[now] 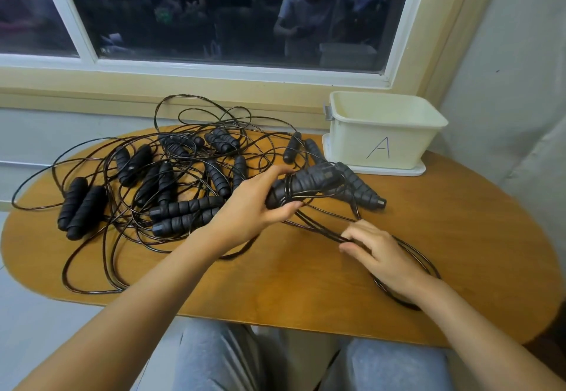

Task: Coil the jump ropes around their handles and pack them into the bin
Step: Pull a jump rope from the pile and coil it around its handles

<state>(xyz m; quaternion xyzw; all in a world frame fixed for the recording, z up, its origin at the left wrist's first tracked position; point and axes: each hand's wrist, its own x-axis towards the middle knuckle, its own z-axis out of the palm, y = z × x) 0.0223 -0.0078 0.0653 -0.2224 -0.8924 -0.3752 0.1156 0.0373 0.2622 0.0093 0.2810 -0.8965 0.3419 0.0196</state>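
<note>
Oval wooden table (306,283) below white-framed window (88,53), dark glass; pale wall (505,53) at right.

**Fig.** Left hand (257,206) covered the near end of the held handles (309,182); no. of wraps there was indet. Right hand (376,252) hid part of the rope loop (430,263) under its fingers. In the tangled pile (171,176), cord-to-handle pairing couldn't be told. Bin (352,142) floor was hidden by its front wall. Window (214,7) reflections were blurred. Both forearms were cut off at btm edge.
</note>
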